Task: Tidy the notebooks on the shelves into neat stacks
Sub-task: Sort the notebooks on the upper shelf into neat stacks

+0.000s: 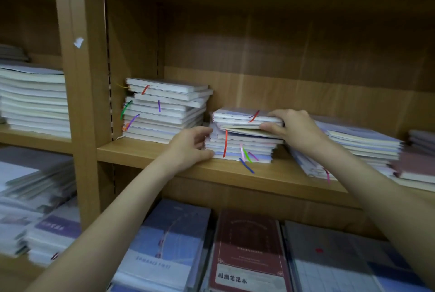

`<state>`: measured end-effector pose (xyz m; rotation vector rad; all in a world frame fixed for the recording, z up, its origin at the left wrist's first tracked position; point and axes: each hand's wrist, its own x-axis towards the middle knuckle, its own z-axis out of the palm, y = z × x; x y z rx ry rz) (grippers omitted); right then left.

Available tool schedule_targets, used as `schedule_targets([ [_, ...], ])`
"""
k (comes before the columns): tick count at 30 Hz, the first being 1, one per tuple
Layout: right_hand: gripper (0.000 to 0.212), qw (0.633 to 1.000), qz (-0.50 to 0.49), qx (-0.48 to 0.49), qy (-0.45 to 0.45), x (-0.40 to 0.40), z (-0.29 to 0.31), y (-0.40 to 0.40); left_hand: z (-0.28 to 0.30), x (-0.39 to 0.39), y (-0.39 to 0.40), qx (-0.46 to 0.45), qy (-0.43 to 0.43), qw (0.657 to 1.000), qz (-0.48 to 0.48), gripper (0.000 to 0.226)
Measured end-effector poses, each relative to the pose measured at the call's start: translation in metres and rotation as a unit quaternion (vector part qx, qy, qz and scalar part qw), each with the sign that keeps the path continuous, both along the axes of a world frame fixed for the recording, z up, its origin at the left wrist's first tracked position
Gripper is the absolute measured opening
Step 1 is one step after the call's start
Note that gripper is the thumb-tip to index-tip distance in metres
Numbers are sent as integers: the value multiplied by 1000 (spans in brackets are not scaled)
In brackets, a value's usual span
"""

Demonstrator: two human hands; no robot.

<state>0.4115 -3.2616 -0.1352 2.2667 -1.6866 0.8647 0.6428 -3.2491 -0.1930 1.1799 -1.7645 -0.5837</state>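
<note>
Shelf (pixel 150 150): wooden board.
On it: left stack (pixel 162 110), middle stack (pixel 240 145), slumped right stack (pixel 357 148) of notebooks.

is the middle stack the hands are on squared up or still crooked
Crooked. The top notebooks of the middle stack sit askew and overhang to the right, gripped by the right hand; the left hand touches the stack's left side.
</note>
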Motion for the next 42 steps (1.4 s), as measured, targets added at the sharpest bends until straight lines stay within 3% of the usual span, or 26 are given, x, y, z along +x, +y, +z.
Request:
schedule_targets([
  [8,66,997,-4,61,56,3,-1,11,4,3,1,13,-37,999,23,63],
  [11,77,998,22,47,39,-4,-7,12,4,4,1,-31,-38,998,27,62],
  [14,66,997,42,3,-65,-9,-22,8,3,-2,0,-84,-28,993,80,54],
  [17,49,981,88,-27,-171,-7,-33,9,5,-4,0,-57,38,995,77,50],
  [23,25,974,70,-101,-191,-4,-43,12,7,-4,4,-44,124,991,29,53],
  [30,10,949,80,-200,-229,-2,-40,14,11,-9,7,-104,173,979,35,53],
  [37,9,947,114,-232,-190,-9,-25,17,16,-6,12,-156,116,979,55,26],
  [42,8,943,124,-264,-158,-16,-15,28,18,-7,14,-181,84,977,73,21],
])
